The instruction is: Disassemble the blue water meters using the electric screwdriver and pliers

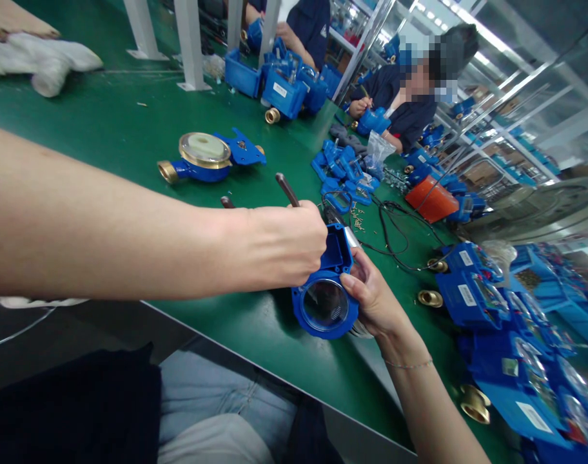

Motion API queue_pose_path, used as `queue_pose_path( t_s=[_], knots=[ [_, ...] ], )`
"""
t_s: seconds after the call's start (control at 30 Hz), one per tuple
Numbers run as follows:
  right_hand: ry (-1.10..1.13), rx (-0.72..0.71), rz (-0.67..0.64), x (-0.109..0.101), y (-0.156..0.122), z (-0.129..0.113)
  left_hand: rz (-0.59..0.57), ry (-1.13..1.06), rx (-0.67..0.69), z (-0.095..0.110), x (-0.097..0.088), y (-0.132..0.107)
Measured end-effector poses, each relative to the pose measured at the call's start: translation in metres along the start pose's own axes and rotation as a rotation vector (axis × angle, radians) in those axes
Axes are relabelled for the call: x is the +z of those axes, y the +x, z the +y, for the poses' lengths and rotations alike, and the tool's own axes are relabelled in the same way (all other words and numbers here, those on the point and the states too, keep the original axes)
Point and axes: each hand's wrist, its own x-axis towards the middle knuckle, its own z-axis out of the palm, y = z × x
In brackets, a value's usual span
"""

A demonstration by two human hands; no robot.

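Note:
My left hand is closed in a fist around pliers, whose two dark handles stick up above the knuckles. It presses against a blue water-meter housing with a round clear window, held just above the green table's near edge. My right hand grips that housing from the right, thumb on its rim. The pliers' jaws are hidden behind the hand and housing.
A blue meter body with brass rim lies on the green table beyond my left arm. Blue covers, black cables, an orange tool and rows of blue meters crowd the right. Other workers sit at the far end.

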Motion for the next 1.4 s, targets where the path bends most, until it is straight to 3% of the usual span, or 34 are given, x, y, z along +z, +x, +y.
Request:
queue_pose_path(
  t_s=[0.13, 0.3, 0.37, 0.43, 0.53, 0.63, 0.73, 0.8, 0.87, 0.93, 1.07, 1.27, 1.4],
  knots=[
    [0.062, 0.016, -0.014, 0.001, -0.001, 0.000, 0.015, -0.022, -0.021, -0.009, 0.000, -0.010],
    [0.051, 0.051, 0.037, 0.002, -0.006, 0.000, 0.280, -0.072, -0.264, -0.042, 0.015, -0.044],
    [0.034, 0.051, 0.039, 0.003, -0.008, 0.000, 0.242, -0.115, -0.391, -0.054, 0.031, -0.047],
    [-0.015, 0.027, 0.048, 0.004, -0.010, 0.000, 0.129, -0.175, -0.476, -0.058, 0.054, -0.041],
    [-0.126, -0.024, 0.094, 0.005, -0.013, -0.002, 0.006, -0.322, -0.424, -0.058, 0.097, -0.020],
    [-0.214, -0.064, 0.128, 0.004, -0.016, -0.006, -0.013, -0.446, -0.334, -0.058, 0.127, -0.003],
    [-0.245, -0.057, 0.145, 0.004, -0.018, -0.008, 0.134, -0.462, -0.442, -0.050, 0.118, -0.004],
    [-0.247, -0.041, 0.159, 0.003, -0.019, -0.008, 0.366, -0.509, -0.515, -0.034, 0.095, -0.013],
    [-0.236, -0.035, 0.160, 0.004, -0.020, -0.008, 0.625, -0.626, -0.412, -0.009, 0.071, -0.021],
    [-0.230, -0.033, 0.154, 0.005, -0.021, -0.009, 0.630, -0.640, -0.296, 0.018, 0.057, -0.023],
    [-0.267, -0.031, 0.197, 0.006, -0.026, -0.011, 0.648, -0.602, -0.327, 0.050, 0.059, -0.014],
    [-0.248, -0.026, 0.312, 0.006, -0.030, -0.009, 0.693, -0.829, -0.369, 0.045, 0.073, -0.029],
    [-0.191, -0.055, 0.319, 0.008, -0.033, -0.004, 0.760, -0.884, -0.480, 0.048, 0.083, -0.044]
  ],
)
